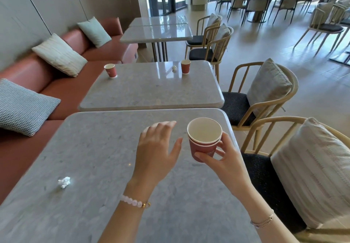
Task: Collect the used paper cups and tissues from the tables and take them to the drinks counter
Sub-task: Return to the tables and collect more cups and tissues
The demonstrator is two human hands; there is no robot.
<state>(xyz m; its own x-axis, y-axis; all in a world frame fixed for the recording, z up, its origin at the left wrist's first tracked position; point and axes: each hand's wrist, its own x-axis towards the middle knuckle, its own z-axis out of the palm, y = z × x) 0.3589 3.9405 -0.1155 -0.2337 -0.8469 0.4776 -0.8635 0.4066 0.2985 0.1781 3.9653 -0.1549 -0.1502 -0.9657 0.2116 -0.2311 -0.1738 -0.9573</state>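
My right hand [223,159] grips two red paper cups [203,142] nested one inside the other, above the right side of the near grey table [94,157]. My left hand [157,148] hovers just left of the cups, fingers relaxed and spread, holding nothing. A crumpled white tissue [64,182] lies on the near table's left part. On the second table [151,91] stand a red cup at the far left [110,70] and another red cup at the far right [185,66], with a small crumpled tissue [174,68] beside the right one.
A brown bench sofa [47,83] with cushions runs along the left wall. Wooden chairs with cushions [265,95] line the right side of the tables. More tables [157,32] and chairs stand farther back; open tiled floor [274,49] lies to the right.
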